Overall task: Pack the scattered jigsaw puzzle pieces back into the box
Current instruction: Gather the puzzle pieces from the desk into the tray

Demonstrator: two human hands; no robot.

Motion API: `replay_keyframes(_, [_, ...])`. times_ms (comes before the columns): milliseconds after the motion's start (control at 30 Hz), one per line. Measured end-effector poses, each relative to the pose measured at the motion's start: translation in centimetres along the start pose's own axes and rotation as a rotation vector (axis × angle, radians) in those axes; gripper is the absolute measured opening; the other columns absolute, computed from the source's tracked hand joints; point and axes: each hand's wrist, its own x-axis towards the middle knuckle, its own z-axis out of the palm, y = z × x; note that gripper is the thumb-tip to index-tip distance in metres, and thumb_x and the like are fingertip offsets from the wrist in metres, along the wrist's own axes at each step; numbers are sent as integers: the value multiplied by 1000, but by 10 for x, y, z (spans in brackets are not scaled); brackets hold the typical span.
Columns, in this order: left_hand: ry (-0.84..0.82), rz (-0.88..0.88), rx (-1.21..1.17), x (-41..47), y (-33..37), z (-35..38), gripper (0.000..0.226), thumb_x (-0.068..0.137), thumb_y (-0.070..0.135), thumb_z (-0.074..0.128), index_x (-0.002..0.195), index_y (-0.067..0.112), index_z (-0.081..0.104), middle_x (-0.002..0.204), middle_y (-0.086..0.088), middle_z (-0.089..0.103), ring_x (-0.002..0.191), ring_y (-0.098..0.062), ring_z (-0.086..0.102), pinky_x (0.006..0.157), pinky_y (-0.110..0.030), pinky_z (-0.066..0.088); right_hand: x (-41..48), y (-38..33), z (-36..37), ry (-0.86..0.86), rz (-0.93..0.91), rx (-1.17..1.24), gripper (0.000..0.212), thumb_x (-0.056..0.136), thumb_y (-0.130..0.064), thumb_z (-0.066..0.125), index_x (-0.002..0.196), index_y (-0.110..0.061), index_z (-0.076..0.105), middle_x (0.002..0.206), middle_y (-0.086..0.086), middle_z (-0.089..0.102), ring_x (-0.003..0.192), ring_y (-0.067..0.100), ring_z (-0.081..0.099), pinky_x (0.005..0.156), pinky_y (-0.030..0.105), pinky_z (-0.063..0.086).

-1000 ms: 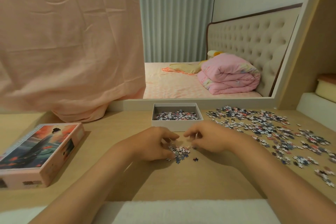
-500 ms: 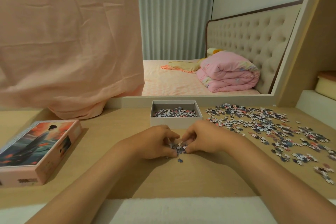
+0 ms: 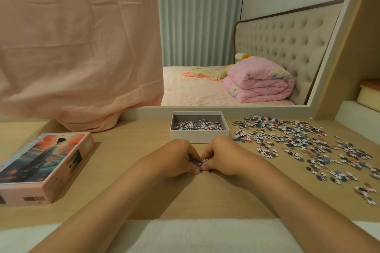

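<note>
White box (image 3: 199,136) sits open at desk (image 3: 127,150) rear, bottom thinly covered. Left hand (image 3: 176,158) and right hand (image 3: 221,157) cup a small heap (image 3: 197,163) between them, just before it. Most pieces (image 3: 304,144) remain scattered right; task judged early

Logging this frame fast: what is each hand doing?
Left hand: closed on the puzzle pieces.
Right hand: closed on the same pieces.
</note>
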Motion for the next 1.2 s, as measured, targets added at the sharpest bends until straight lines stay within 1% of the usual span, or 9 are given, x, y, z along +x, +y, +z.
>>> replay_keyframes(133, [45, -40, -83, -1, -1, 3, 28, 75, 32, 82, 101, 26, 75, 85, 12, 63, 69, 0, 54, 56, -11, 36, 0, 1, 2, 16, 17, 70, 9, 80, -23, 81, 88, -24, 77, 79, -9, 68, 72, 8, 62, 61, 20, 45])
replay_keyframes(267, [81, -60, -143, -1, -1, 6, 27, 74, 26, 83, 99, 23, 72, 84, 12, 64, 71, -1, 55, 57, -9, 37, 1, 1, 4, 9, 42, 199, 10, 79, -16, 82, 79, -24, 75, 75, -3, 73, 59, 6, 64, 58, 21, 52])
replay_keyframes(433, [82, -102, -266, 3, -9, 8, 23, 73, 23, 84, 89, 25, 68, 85, 3, 68, 72, -9, 59, 69, -26, 49, 3, 3, 8, 3, 100, 469, 10, 81, -3, 78, 80, -13, 75, 69, 8, 71, 54, 15, 63, 57, 26, 57])
replay_keyframes(600, [171, -110, -519, 17, -19, 3, 17, 75, 17, 84, 87, 18, 72, 71, 1, 59, 61, -10, 50, 62, -26, 42, 10, 5, 4, 98, 161, 849, 11, 77, 8, 77, 80, -3, 74, 70, 14, 70, 55, 21, 56, 55, 32, 50])
replay_keyframes(733, [253, -82, -604, 39, -22, -22, 16, 77, 15, 82, 90, 14, 73, 70, -3, 53, 63, -12, 48, 62, -31, 44, 32, 5, -23, 211, 87, 729, 10, 81, -3, 78, 83, -13, 75, 73, 7, 75, 55, 16, 61, 57, 29, 53])
replay_keyframes(800, [282, -67, -628, 53, -24, -36, 18, 79, 11, 80, 94, 8, 71, 67, -1, 53, 57, -6, 51, 58, -24, 50, 47, 6, -38, 288, 46, 706, 12, 82, -2, 78, 82, -14, 75, 73, 7, 74, 56, 17, 63, 62, 29, 57])
replay_keyframes(900, [356, -63, -528, 77, -30, -47, 15, 82, 13, 78, 96, 11, 72, 69, 4, 60, 52, 1, 50, 54, -14, 41, 71, 10, -48, 383, 5, 574, 7, 85, -4, 74, 86, -11, 77, 70, 4, 72, 55, 12, 62, 61, 31, 57])
replay_keyframes(1067, [189, -58, -114, 93, -47, -35, 24, 92, 29, 67, 114, 24, 74, 107, 4, 73, 97, -13, 64, 81, -27, 46, 91, 21, -48, 279, -14, 213, 21, 92, -11, 64, 95, -24, 80, 90, -7, 74, 85, 12, 67, 78, 29, 53])
replay_keyframes(1200, [314, -12, -62, 86, -51, -31, 19, 92, 23, 63, 104, 27, 77, 104, 3, 71, 91, -17, 63, 81, -33, 50, 87, 24, -46, 291, -26, 196, 20, 91, -9, 66, 97, -22, 80, 94, -6, 75, 83, 4, 65, 71, 14, 47])
